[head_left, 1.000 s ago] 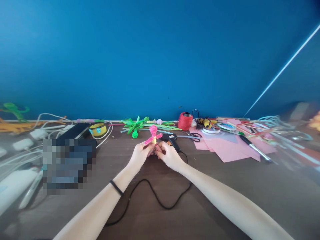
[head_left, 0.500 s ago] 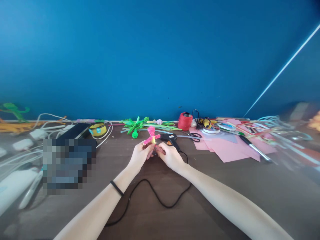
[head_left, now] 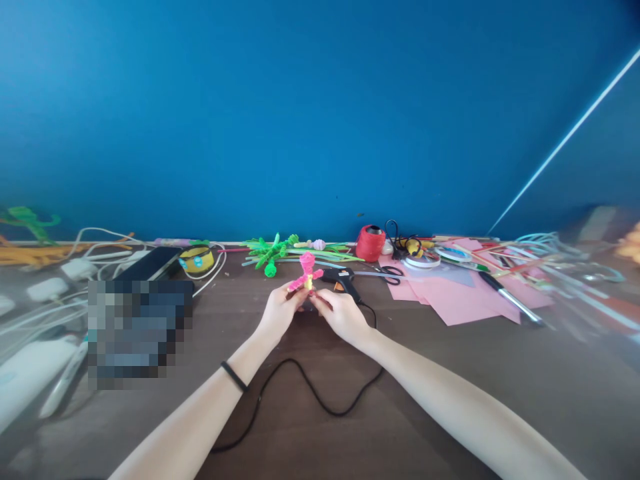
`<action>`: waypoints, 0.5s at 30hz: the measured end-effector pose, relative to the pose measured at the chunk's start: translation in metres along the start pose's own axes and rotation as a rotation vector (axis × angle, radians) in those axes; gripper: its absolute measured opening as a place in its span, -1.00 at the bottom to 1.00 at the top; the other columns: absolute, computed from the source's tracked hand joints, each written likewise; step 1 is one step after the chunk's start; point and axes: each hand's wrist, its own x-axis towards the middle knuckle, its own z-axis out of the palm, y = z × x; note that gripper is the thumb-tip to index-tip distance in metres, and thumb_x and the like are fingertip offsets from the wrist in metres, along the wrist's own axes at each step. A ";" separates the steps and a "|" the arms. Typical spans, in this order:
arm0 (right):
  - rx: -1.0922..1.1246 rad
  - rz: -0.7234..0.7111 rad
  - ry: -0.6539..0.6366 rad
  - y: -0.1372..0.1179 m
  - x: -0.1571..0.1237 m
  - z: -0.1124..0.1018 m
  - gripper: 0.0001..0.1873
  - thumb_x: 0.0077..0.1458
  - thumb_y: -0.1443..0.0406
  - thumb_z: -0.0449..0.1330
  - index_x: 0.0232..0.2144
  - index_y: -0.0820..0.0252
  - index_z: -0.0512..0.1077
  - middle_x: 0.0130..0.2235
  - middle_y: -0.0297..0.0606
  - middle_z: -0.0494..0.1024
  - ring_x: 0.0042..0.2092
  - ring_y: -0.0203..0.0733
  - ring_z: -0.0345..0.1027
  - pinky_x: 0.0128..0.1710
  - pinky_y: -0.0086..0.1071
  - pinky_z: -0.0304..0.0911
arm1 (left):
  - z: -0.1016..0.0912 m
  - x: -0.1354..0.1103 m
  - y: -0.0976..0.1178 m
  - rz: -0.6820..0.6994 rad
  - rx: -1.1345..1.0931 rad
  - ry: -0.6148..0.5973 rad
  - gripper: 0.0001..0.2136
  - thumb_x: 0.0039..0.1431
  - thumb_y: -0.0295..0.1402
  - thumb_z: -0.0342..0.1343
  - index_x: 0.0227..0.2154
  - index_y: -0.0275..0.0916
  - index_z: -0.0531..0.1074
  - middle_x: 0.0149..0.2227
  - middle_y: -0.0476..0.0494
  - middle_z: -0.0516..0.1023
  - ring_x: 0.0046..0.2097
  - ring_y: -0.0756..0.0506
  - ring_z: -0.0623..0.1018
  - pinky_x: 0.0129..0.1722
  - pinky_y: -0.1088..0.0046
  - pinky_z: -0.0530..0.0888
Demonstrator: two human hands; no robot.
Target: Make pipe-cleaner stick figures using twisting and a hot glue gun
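A pink and yellow pipe-cleaner figure [head_left: 307, 265] is held up between my two hands, over the middle of the table. My left hand [head_left: 281, 308] is closed, its thumb and fingers pinching the figure's lower left side. From the right, my right hand [head_left: 341, 312] grips the lower part with thumb and fingertips. The fingers hide the figure's bottom end. Just behind my right hand lies a black hot glue gun [head_left: 343, 279], with a clear glue stick out of its back. Green pipe-cleaner pieces [head_left: 269, 255] lie farther back.
Black scissors [head_left: 393, 272], a red spool [head_left: 371, 244] and pink paper sheets [head_left: 455, 297] are at the right. A black cord [head_left: 320, 403] curves across the front. At the left are white cables [head_left: 80, 232], a yellow tape roll [head_left: 196, 260] and a blurred dark device [head_left: 145, 327].
The pink figure has turned slightly between my fingers, its top now more upright and a little to the right. Both hands have stayed nearly in place.
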 end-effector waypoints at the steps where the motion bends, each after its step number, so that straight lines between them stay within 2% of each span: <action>1: 0.027 0.010 0.003 -0.001 0.000 -0.001 -0.71 0.17 0.23 -0.06 -0.48 0.21 0.37 -0.57 -0.30 0.45 -0.54 -0.30 0.30 -0.48 -0.47 0.13 | 0.000 0.000 -0.001 -0.012 0.019 -0.020 -0.77 -0.11 -0.27 0.15 -0.44 -0.36 0.48 -0.66 0.04 0.30 -0.57 0.07 0.26 -0.55 0.54 0.28; 6: 0.222 0.111 -0.005 -0.005 0.002 -0.005 -0.64 0.13 0.21 -0.02 -0.64 0.21 0.30 -0.63 -0.34 0.39 -0.59 -0.34 0.23 -0.49 -0.47 0.13 | -0.002 0.003 -0.004 -0.016 0.051 -0.071 -0.77 -0.09 -0.27 0.13 -0.41 -0.35 0.47 -0.55 -0.03 0.42 -0.51 0.04 0.33 -0.48 0.52 0.32; 11: 0.584 0.266 -0.062 -0.003 0.004 -0.004 -0.76 0.05 0.20 0.06 -0.54 0.22 0.33 -0.61 -0.37 0.40 -0.65 -0.40 0.14 -0.61 -0.48 0.09 | -0.002 0.003 -0.004 0.012 0.054 -0.112 -0.79 -0.08 -0.26 0.13 -0.45 -0.32 0.46 -0.47 -0.07 0.48 -0.41 -0.03 0.41 -0.40 0.48 0.35; 15: 0.771 0.290 -0.100 -0.001 0.008 -0.003 -0.70 0.02 0.17 0.07 -0.64 0.22 0.26 -0.69 -0.41 0.33 -0.68 -0.42 0.08 -0.65 -0.49 0.02 | -0.002 0.001 -0.002 0.012 0.022 -0.142 -0.82 -0.07 -0.27 0.11 -0.49 -0.31 0.44 -0.51 -0.04 0.46 -0.45 -0.01 0.38 -0.40 0.47 0.34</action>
